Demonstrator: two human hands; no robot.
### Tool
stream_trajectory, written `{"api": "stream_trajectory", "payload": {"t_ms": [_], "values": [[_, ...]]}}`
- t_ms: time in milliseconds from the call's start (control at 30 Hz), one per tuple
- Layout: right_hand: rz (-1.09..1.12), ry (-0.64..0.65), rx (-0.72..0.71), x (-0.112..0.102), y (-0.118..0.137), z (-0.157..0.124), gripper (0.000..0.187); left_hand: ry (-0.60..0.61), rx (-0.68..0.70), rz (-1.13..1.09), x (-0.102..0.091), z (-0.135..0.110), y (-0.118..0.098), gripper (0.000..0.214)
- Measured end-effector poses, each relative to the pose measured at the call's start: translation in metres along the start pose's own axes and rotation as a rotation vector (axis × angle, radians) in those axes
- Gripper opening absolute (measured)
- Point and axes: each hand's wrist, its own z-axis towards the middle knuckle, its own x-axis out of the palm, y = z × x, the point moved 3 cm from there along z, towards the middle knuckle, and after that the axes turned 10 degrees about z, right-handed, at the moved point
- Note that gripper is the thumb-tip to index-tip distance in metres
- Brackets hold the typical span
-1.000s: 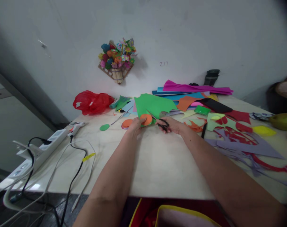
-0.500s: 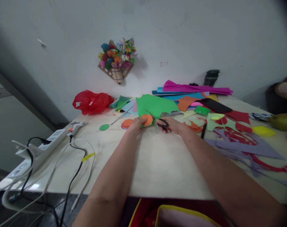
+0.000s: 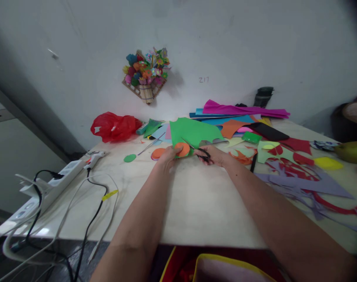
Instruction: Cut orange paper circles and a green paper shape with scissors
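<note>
A green sheet [image 3: 192,131] with scalloped cut edges stands slightly raised in front of me. My left hand [image 3: 168,155] pinches an orange disc [image 3: 182,149] against its lower left part. Black-handled scissors [image 3: 204,154] are gripped in my right hand [image 3: 213,156], their blades pointing up and left at the green sheet beside the disc. Left of my left hand lies another orange disc [image 3: 158,152] on a purplish one. Farther left a green disc [image 3: 129,158] rests flat on the table.
A red plastic bag [image 3: 116,127] sits at the back left, near a white power strip [image 3: 49,190] with cables. Coloured sheets [image 3: 245,109] are piled along the wall. Purple and red scraps [image 3: 298,176], a black phone [image 3: 269,130] and a green fruit [image 3: 351,150] occupy the right side.
Hardly anything differs. The green sheet and the scissors have shifted very slightly, while both hands keep their hold in the same spot.
</note>
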Motion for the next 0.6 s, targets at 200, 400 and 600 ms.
{"api": "stream_trajectory", "payload": {"t_ms": [200, 400, 600], "values": [[0.004, 0.018, -0.004, -0.0024, -0.0012, 0.0009, 0.036, -0.009, -0.014, 0.003, 0.0001, -0.0057, -0.0038, 0.019], [0.005, 0.026, 0.002, -0.0028, -0.0021, 0.0018, 0.036, -0.014, -0.024, 0.026, 0.0009, -0.0077, -0.0053, 0.015], [-0.025, 0.040, -0.020, -0.0022, -0.0002, -0.0004, 0.040, -0.010, -0.024, 0.029, -0.0015, -0.0058, -0.0033, 0.020]]}}
